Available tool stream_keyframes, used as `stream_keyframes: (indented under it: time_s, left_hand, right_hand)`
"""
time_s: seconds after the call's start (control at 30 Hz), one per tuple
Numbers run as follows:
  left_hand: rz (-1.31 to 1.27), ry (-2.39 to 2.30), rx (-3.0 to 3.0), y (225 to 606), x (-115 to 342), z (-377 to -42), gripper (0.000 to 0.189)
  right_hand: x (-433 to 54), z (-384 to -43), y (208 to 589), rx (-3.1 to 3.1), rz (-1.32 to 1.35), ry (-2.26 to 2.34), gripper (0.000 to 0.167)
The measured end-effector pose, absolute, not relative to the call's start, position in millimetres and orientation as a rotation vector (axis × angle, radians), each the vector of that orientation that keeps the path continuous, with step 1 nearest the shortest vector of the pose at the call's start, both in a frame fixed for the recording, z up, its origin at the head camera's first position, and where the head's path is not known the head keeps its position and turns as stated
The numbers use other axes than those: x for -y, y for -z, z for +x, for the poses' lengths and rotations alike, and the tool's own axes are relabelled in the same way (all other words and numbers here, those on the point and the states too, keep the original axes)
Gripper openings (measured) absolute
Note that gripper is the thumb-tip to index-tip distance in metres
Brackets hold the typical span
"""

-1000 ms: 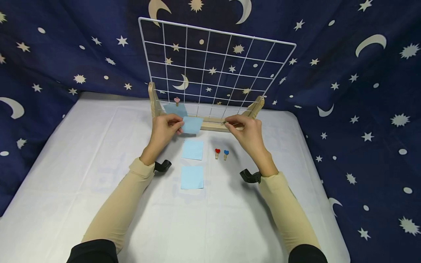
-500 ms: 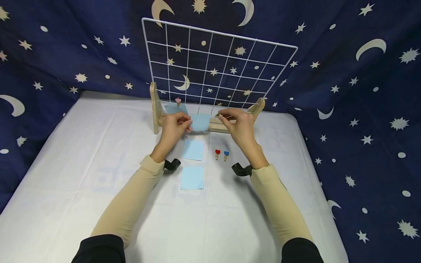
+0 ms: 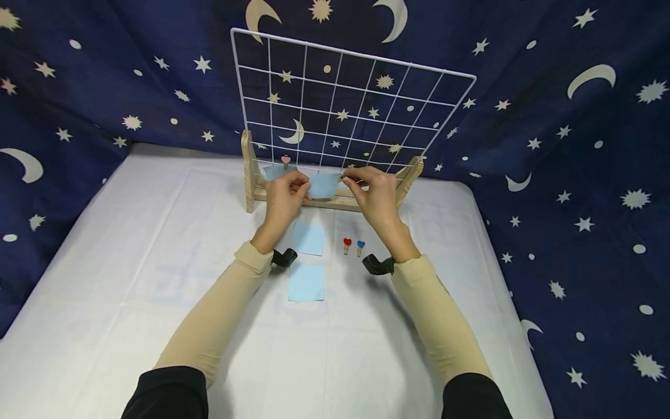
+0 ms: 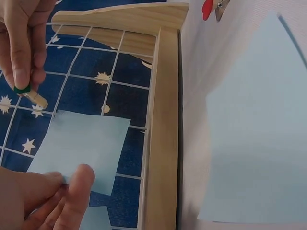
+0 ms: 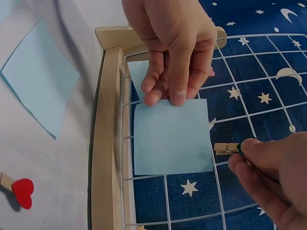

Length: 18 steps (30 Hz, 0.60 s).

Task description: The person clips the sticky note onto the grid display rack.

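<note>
Far left: hung note (image 3: 273, 171) on the wire grid (image 3: 352, 121), under a pink-heart clip (image 3: 285, 160). Next, left hand (image 3: 285, 195), thumb and fingers pinching the held note (image 3: 324, 186) by its left edge. That note sits between the hands, in front of the grid's lower rows. Below it on the table: two loose notes (image 3: 306, 283), one nearer the grid. Then green-topped clip (image 5: 226, 148), wooden end just beside the held note's edge. Red-heart clip (image 3: 347, 245), then blue-heart clip (image 3: 360, 248), on the table. Right hand (image 3: 378, 192) pinches the green-topped clip.
</note>
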State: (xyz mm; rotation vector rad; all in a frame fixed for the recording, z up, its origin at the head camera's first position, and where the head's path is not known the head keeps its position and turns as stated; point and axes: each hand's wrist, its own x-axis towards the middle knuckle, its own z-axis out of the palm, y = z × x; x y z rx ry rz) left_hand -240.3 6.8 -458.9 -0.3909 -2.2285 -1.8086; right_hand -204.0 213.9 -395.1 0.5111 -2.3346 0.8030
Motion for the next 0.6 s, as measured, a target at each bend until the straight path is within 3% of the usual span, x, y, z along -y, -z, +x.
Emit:
stream_keyframes:
  time_s: [0.6]
  left_hand:
    - [-0.313,1.733,2.219,457,-15,-241,0.006]
  right_hand:
    - [-194,-218,399,2.322,0.502,-0.733,0.01]
